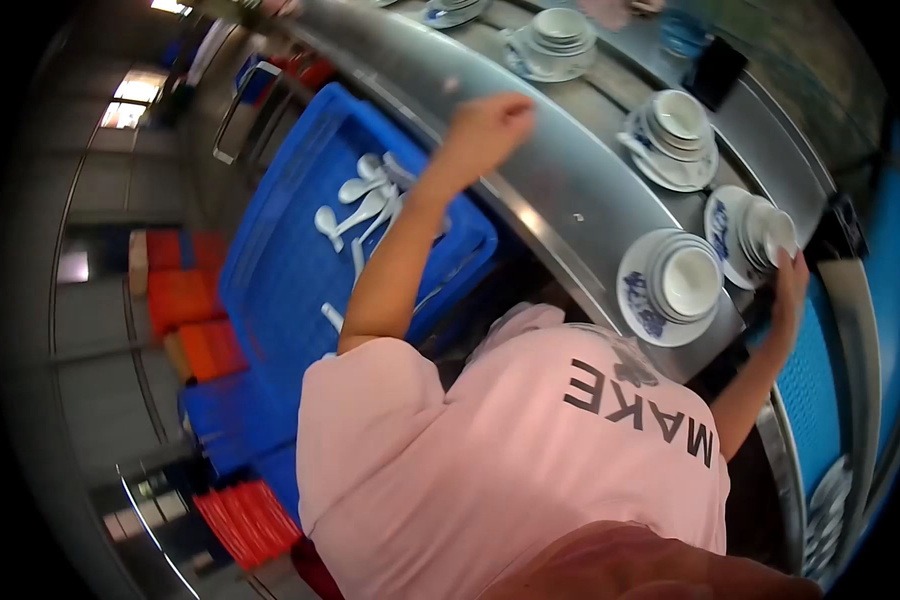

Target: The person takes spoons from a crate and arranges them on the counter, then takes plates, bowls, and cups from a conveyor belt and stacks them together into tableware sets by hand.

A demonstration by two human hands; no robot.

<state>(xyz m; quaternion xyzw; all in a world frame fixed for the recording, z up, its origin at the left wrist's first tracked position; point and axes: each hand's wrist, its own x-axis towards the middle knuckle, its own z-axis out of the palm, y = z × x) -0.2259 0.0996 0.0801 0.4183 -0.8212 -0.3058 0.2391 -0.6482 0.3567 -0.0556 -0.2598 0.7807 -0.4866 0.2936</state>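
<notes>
My left hand (485, 137) is raised over the metal counter edge with its fingers curled in; whatever it may hold is hidden. Below that forearm, several white soup spoons (365, 190) lie in a blue plastic crate (260, 270). My right hand (792, 292) grips the rim side of a small white cup (778, 232), which is stacked with a bowl on a blue-patterned saucer (722, 222). That stack looks tilted. Closer to my body, another stack of white bowls (690, 282) stands on a blue-flowered plate (638, 300).
More tableware stacks (678, 125) line the counter, one (560, 40) farther back. A steel ledge (570, 190) runs between crate and counter. On the right is a blue conveyor belt (815, 380). Red and orange crates (185, 290) stand at the left.
</notes>
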